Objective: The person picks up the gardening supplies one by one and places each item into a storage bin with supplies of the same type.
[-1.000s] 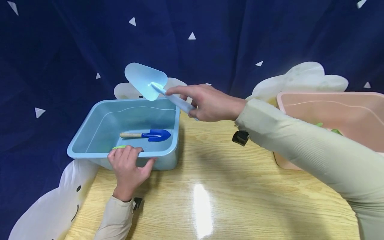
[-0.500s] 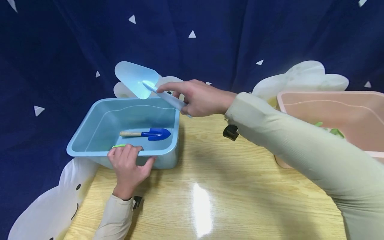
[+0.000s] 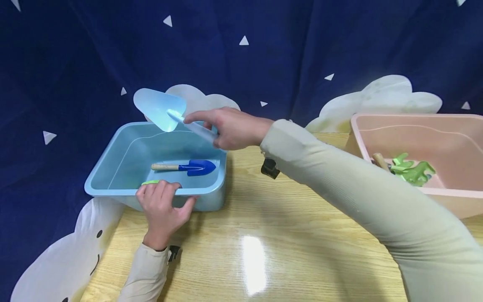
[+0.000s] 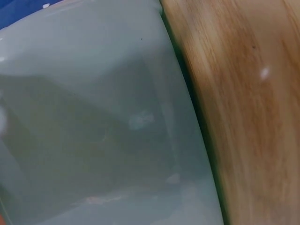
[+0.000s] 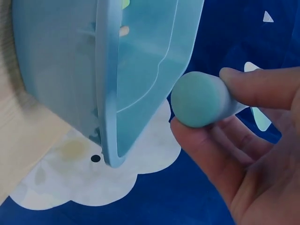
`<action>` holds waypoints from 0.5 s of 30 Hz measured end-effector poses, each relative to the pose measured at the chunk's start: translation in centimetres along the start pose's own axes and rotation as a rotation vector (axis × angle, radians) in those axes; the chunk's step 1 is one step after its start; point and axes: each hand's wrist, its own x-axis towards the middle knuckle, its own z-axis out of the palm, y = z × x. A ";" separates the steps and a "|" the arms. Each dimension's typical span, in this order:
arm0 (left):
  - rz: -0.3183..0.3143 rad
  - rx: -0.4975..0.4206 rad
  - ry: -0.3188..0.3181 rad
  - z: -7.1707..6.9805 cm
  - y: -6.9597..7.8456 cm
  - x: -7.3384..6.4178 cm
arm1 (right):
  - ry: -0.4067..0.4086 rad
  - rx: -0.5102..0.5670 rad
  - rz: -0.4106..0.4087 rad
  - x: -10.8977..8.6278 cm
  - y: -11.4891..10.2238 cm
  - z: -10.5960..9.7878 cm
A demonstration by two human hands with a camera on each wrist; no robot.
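Observation:
My right hand (image 3: 230, 128) grips the handle of a light blue trowel (image 3: 156, 107), holding it over the back of the blue bin (image 3: 222, 184). Its blade points left. In the right wrist view, the rounded end of the trowel handle (image 5: 194, 99) shows between thumb and fingers. My left hand (image 3: 164, 207) holds the bin's front rim, with fingers over the edge and the thumb outside. Inside that bin lies a dark blue trowel (image 3: 198, 167) with a wooden handle. A bright green piece (image 3: 150, 182) peeks out behind my left fingers, mostly hidden.
A pink bin (image 3: 415, 119) stands at the right, holding green items (image 3: 415, 173) and a wooden handle (image 3: 380, 161). My right sleeve crosses in front of it. Both bins rest on a wooden table (image 3: 294, 235), before a dark blue curtain (image 3: 283, 63) with white shapes.
My right hand has carried the light blue trowel leftward, further over the blue bin. More of the pink bin's contents shows now. My left hand has stayed on the rim.

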 end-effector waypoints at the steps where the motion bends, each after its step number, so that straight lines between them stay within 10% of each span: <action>1: 0.002 0.000 -0.002 0.0 0.0 0.0 | -0.005 -0.008 0.008 0.1 0.0 0.1; 15: 0.002 0.009 0.014 -0.6 -0.3 0.2 | -0.131 0.156 0.076 3.6 -0.6 1.7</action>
